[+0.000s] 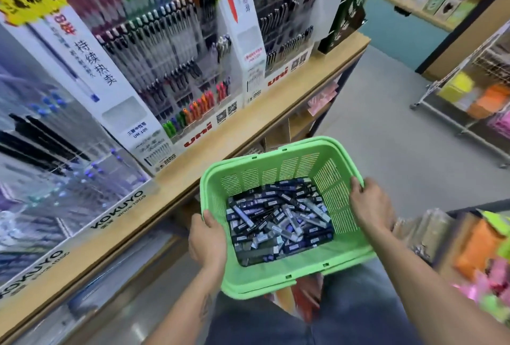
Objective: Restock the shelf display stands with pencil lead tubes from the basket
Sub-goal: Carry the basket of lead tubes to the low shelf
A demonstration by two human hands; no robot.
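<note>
You hold the green basket (pixel 278 176) by its rim w/ left hand (pixel 207 239) & right hand (pixel 369 206), lead tubes (pixel 278 220) loose inside; keep it level and set it by the shelf (pixel 248 135) first.

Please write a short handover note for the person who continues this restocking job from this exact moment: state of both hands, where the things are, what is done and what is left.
Left hand: grips the left rim of the green basket.
Right hand: grips the right rim. The basket is carried in front of the body, beside the wooden shelf.
Pencil lead tubes: all loose in a pile on the basket floor; no tube is in a hand.
Display stands: the uni stand and the KOKUYO stand are on the shelf, holding pens.
Done: basket brought to the shelf.
Left: free a hand, take tubes out and place them in their stand. The slot for lead tubes is not visible.
</note>
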